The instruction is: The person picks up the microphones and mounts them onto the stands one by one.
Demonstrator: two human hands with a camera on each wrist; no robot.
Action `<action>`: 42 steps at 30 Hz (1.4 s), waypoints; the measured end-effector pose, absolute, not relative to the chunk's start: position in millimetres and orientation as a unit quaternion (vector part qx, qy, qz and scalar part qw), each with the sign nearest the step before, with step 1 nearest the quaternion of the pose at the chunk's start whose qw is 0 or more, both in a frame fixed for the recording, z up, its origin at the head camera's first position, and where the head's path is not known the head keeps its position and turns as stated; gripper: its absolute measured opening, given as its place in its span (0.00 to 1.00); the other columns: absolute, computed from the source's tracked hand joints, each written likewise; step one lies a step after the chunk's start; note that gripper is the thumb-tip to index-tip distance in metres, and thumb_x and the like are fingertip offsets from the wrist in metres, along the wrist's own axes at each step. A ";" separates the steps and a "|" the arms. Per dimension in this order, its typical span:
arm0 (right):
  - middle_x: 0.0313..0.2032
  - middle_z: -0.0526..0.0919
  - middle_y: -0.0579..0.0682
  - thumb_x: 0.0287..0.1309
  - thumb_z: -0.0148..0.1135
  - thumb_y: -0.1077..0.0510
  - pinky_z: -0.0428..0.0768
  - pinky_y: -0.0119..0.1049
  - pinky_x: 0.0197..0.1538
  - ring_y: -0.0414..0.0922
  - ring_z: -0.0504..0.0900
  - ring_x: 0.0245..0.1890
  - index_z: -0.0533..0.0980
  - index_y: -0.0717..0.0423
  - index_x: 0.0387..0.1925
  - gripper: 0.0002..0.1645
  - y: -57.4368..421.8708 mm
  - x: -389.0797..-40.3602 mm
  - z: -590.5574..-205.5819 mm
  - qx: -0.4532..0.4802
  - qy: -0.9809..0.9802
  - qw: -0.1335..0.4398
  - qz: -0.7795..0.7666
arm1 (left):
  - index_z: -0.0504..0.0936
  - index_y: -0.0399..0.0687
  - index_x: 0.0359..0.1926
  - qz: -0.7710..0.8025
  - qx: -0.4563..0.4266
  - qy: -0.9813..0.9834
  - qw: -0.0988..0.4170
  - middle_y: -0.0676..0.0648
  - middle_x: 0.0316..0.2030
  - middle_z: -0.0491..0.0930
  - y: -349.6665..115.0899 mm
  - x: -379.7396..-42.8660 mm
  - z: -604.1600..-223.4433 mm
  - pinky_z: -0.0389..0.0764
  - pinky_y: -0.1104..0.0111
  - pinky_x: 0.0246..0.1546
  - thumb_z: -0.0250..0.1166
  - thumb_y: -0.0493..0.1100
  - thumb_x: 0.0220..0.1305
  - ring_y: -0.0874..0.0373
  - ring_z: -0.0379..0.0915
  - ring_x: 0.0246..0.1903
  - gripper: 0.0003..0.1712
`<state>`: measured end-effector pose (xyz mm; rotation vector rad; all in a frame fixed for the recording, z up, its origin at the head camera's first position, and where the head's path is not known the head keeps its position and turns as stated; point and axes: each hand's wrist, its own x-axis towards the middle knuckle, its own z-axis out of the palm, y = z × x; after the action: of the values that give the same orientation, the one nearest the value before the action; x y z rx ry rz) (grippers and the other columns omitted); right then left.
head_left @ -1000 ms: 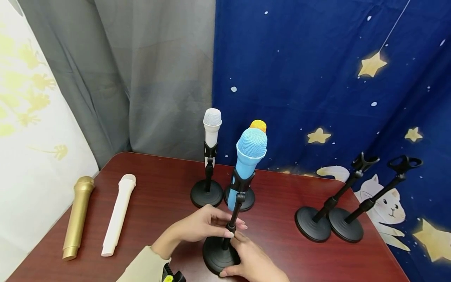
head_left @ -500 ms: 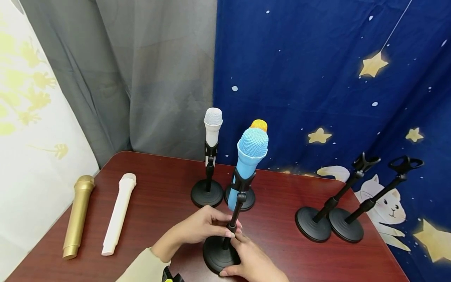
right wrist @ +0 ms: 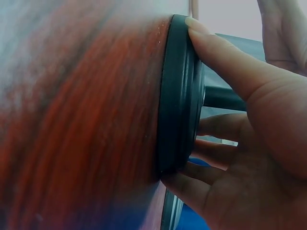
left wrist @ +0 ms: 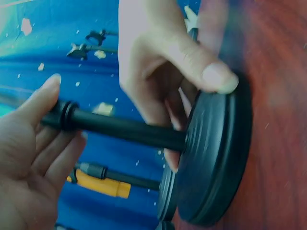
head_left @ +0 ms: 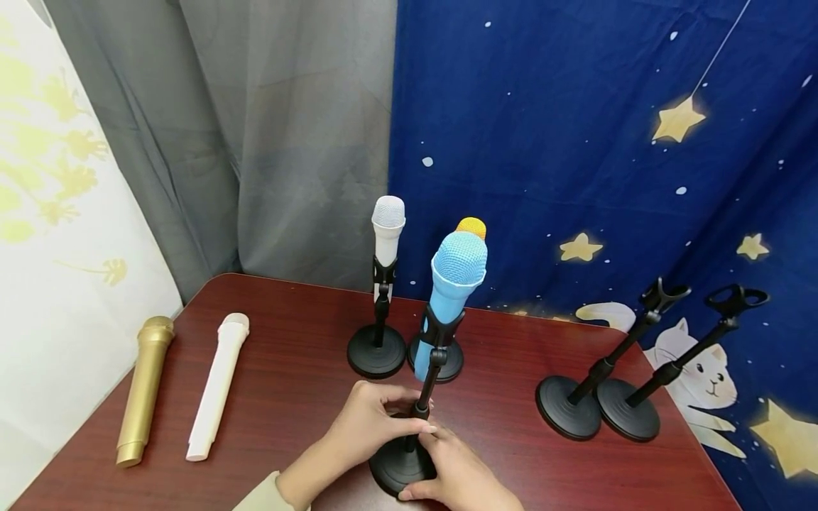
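A blue microphone [head_left: 455,284] sits tilted in the clip of a black tabletop stand [head_left: 391,470] at the table's front middle. My left hand [head_left: 366,420] holds the stand's pole at its collar [left wrist: 64,115], the thumb on one side and fingers on the other. Low down, my right hand [head_left: 465,474] grips the round base, thumb and fingers spread across it at the rim. In the right wrist view the base [right wrist: 178,96] lies flat against the table. Behind stand a white microphone [head_left: 385,241] on its own stand and a yellow one [head_left: 471,226], mostly hidden by the blue one.
A gold microphone [head_left: 145,390] and a white one [head_left: 219,387] lie at the table's left. Two black stands with vacant clips, a nearer [head_left: 569,408] and a farther [head_left: 629,410], stand at the right. Grey [head_left: 313,142] and blue curtains [head_left: 543,142] hang behind the table.
My left wrist has turned and its sleeve has dropped lower in view; the left thumb has slid slightly right across the pole. The right hand and the blue microphone's stand have stayed in place.
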<state>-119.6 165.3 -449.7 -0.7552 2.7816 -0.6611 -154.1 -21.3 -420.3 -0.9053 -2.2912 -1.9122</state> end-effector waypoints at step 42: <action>0.68 0.63 0.59 0.44 0.66 0.29 0.76 0.48 0.58 0.57 0.69 0.64 0.66 0.56 0.66 0.54 166.3 -120.7 -452.6 -0.251 0.937 0.100 -0.223 | 0.82 0.46 0.51 -0.602 -0.388 -0.684 -0.140 0.43 0.46 0.84 -33.7 -171.1 -416.9 0.78 0.72 0.51 0.65 0.45 0.62 0.57 0.81 0.49 0.17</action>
<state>-120.7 166.3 -452.6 -0.7419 2.7698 -0.6580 -171.1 -33.7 -416.9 -1.3411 -2.3648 -2.0792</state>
